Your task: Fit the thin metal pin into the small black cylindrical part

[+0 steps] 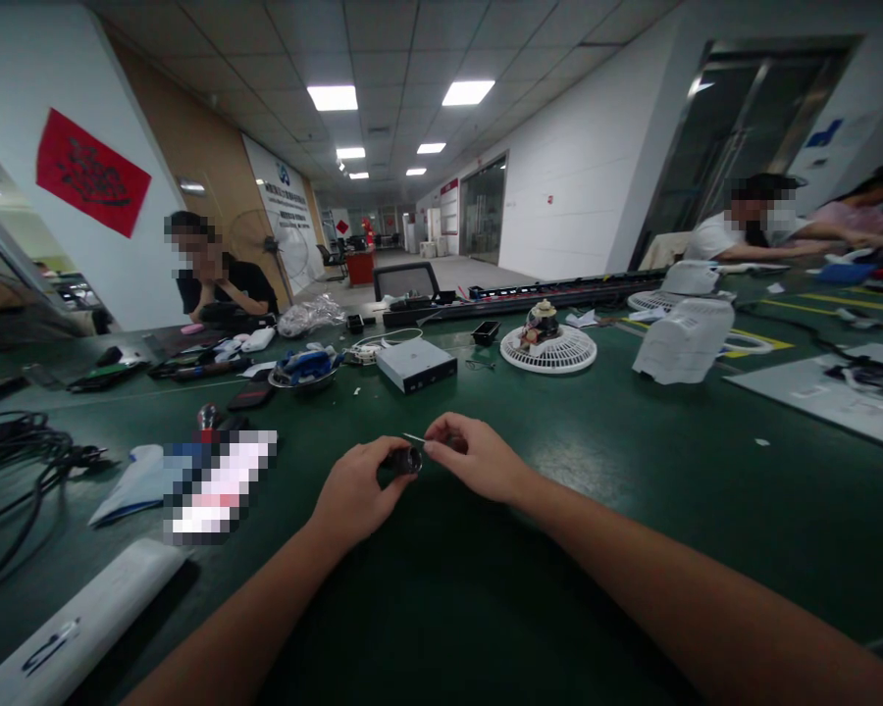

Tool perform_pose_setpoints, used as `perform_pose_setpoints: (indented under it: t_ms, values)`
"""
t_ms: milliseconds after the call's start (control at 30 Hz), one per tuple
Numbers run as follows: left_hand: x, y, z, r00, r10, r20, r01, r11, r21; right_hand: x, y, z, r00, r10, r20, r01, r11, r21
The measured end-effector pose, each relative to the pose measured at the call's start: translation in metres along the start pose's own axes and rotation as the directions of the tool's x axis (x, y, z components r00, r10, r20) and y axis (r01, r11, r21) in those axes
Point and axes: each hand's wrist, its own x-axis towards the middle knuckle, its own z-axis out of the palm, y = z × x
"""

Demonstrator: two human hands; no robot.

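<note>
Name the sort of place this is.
Probably an office-like electronics workshop: a broad green tabletop bears a silver, black-fronted rectangular device and a round white plastic grille.

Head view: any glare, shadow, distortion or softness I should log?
Head view: ceiling lights blown out; pale glare on the green tabletop beside the right hand; dark foreground between the forearms; wide-angle stretch toward the edges; the dark part in the left hand lacks fine detail.
</note>
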Motion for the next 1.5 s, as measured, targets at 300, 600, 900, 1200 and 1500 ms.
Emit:
perform_pose_setpoints:
  t_ms: [300,600,900,1200,1500]
  values:
    - [0.001,-0.005,-0.001,0.997,-0.080,0.000,0.080,0.997,0.005,0.000,-0.002,-0.011,0.982,-0.182,0.053,0.187,0.877,-0.443]
    - [0.000,-0.006,-0.001,0.999,-0.020,0.049,0.019,0.999,0.031,-0.004,-0.008,-0.009,0.982,-0.139,0.129,0.182,0.882,-0.435]
    - [0.000,-0.003,0.002,0.998,-0.036,0.042,0.031,0.993,0.118,-0.004,-0.007,-0.006,0.995,0.016,0.099,0.043,0.821,-0.569]
    - [0.001,-0.012,0.000,0.992,-0.125,0.025,0.121,0.985,0.120,0.005,0.009,-0.030,0.960,0.237,-0.149,-0.277,0.723,-0.633]
    - [0.001,-0.007,0.001,0.994,-0.100,0.040,0.096,0.990,0.101,0.007,0.012,-0.024,0.964,0.264,0.041,-0.205,0.829,-0.520]
